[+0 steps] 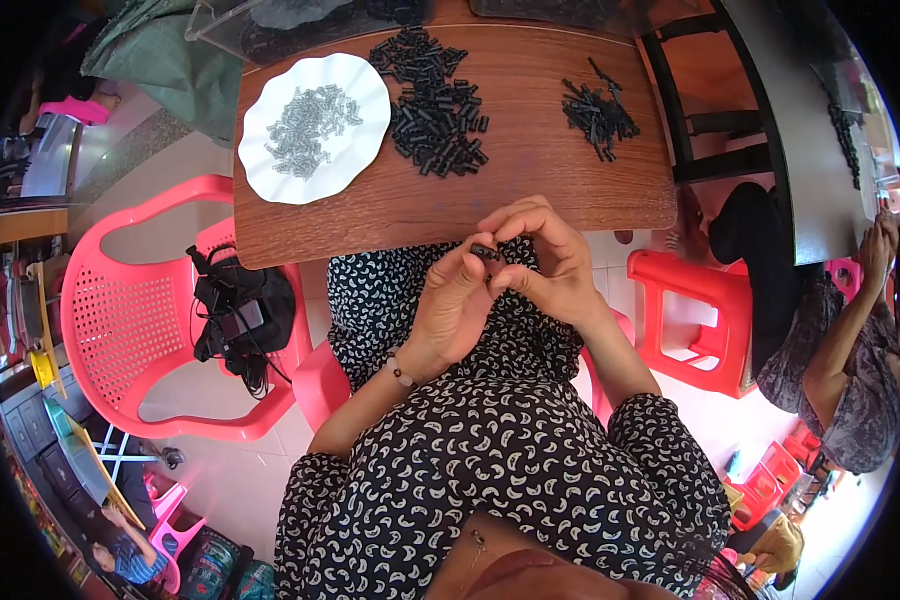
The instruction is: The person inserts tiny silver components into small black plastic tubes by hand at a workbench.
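Note:
Over my lap, just off the table's near edge, my left hand [450, 308] pinches a small black tube-like piece [484, 252] between thumb and fingers. My right hand [558, 268] is closed in on it from the other side, thumb and fingertips at the same piece. Whether a smaller part sits between the right fingertips is hidden. Beyond my hands lies a heap of short black tube-like pieces [438, 125]. Left of it, a white wavy-rimmed plate [365, 85] holds many small silvery springs [310, 130]. A smaller pile of thin black parts [600, 115] lies at the right.
The brown wooden table [530, 150] spans the space ahead, with a clear-walled tray [270, 40] at its far edge. A pink chair [130, 300] holding a black bag with cables [245, 310] stands left. A red stool [695, 320] stands right; another person's arm [850, 320] is beyond.

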The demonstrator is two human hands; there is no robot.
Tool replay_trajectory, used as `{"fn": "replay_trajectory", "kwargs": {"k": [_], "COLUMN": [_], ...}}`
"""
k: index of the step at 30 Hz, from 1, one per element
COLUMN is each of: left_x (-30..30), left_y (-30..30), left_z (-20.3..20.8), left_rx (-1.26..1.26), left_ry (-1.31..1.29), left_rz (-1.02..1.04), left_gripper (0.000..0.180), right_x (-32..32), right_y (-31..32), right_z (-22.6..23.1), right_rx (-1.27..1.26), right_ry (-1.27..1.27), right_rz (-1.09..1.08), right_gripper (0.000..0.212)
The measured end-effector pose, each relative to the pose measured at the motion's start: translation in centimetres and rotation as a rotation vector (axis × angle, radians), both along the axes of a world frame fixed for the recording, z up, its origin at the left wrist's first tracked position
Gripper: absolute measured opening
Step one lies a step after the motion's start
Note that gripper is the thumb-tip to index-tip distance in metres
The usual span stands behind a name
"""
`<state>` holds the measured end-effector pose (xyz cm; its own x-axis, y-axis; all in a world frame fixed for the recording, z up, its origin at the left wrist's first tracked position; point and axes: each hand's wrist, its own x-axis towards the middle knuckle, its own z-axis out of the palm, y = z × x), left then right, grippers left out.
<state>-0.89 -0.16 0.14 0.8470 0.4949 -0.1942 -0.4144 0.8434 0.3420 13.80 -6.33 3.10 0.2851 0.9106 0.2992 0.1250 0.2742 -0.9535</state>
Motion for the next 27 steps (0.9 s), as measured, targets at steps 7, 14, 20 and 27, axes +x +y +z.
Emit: {"fn": "replay_trajectory", "kwargs": {"k": [7, 14, 20, 27], "left_x": [0.2, 0.3, 1.1, 0.9], "left_y": [0.2, 0.4, 0.9, 2.8], "left_z": [0.4, 0.6, 1.3, 1.1], "left_rx": [-0.026, -0.028, -0.077, -0.182], "left_ry": [0.03, 0.117, 0.141, 0.144], "left_rz": [-0.015, -0.044, -0.016, 0.045], "left_gripper": [0.026, 0.028, 0.034, 0.019], "right_x": [0.2, 0.1, 0.9, 7.2], "right_y": [0.0, 0.3, 0.5, 4.8], "right_z": [-0.2, -0.2, 0.4, 3.7], "right_rx": [-0.024, -0.043, -0.099, 0.078], "right_ry": [-0.047, -0.082, -0.029, -0.458], "right_rz": [-0.027, -0.069, -0.106, -0.372], "right_gripper": [0.026, 0.016, 0.013, 0.013]}}
